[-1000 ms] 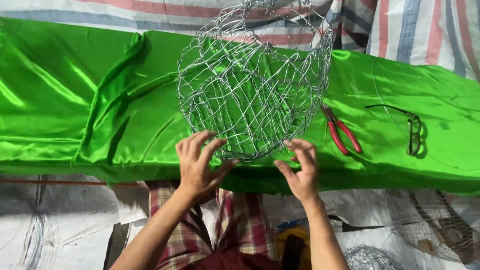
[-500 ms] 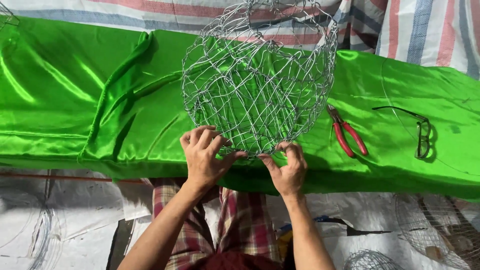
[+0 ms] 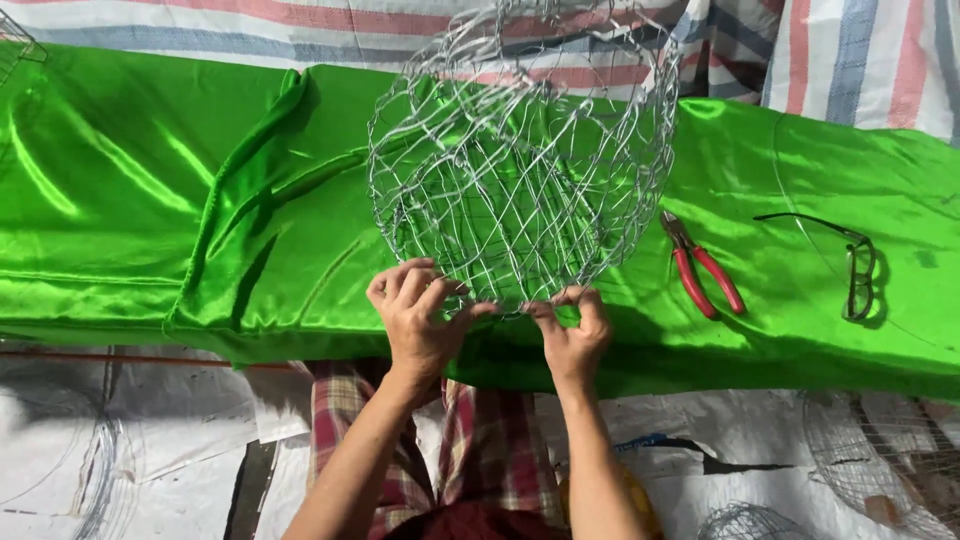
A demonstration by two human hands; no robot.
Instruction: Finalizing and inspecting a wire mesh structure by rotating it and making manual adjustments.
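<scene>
We begin with the widest thing in view, the shiny green satin cloth [image 3: 120, 200] draped over a long low surface, with striped fabric [image 3: 860, 60] behind it and pale plastic sheeting [image 3: 130, 450] on the floor in front. On the cloth stands the rounded silver wire-mesh cage [image 3: 520, 160], a loosely woven ball-like frame that rises away from us, its upper rim reaching past the top of the picture and its lowest edge coming down to the near border of the cloth. That lower edge is where both hands meet it: the cage lies directly ahead of and above the fingers, with no clear long axis, being roughly as wide as it is tall. Our left hand [image 3: 418, 318] is curled with fingers hooked over the bottom wires and thumb pressed toward the middle; our right hand [image 3: 572, 335] is pinched tight on the strands just beside it, thumb and fingertips closed on wire. The two hands sit near each other, almost touching, and equally close to the mesh. To the right of the cage, apart from it, lie red-handled pliers [image 3: 700, 265], and further right dark-framed spectacles [image 3: 850, 265].
</scene>
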